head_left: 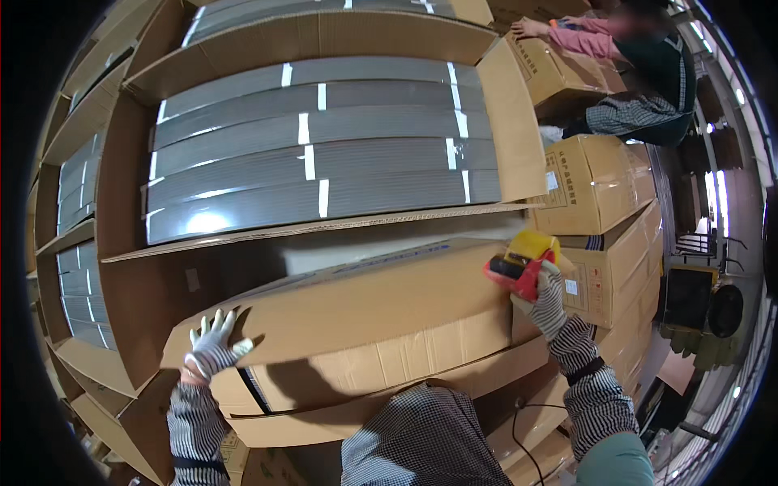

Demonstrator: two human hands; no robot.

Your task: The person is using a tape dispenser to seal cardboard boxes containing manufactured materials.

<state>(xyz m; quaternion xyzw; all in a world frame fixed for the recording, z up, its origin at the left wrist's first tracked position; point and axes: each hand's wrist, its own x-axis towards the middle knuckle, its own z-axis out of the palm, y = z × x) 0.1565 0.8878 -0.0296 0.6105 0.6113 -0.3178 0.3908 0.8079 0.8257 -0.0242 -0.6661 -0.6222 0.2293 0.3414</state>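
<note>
My left hand [212,343], in a white glove, lies with its fingers spread on the left end of a long cardboard box's top flap [365,304]. Gripped in my gloved right hand [549,301] is a red tape dispenser [523,279] with a yellow roll of tape, raised over the flap's right end. The flap is folded inward, and a bent front flap [389,397] hangs outward close to my checked apron [417,445]. Under the top flap, most of the box's contents are hidden.
Beyond it stands a large open carton [519,138] with several grey, plastic-wrapped packs [324,150] in rows. More open cartons line the left. Closed boxes [592,186] are stacked at right, where another person [656,81] leans over one. A black cable [519,429] hangs near my right forearm.
</note>
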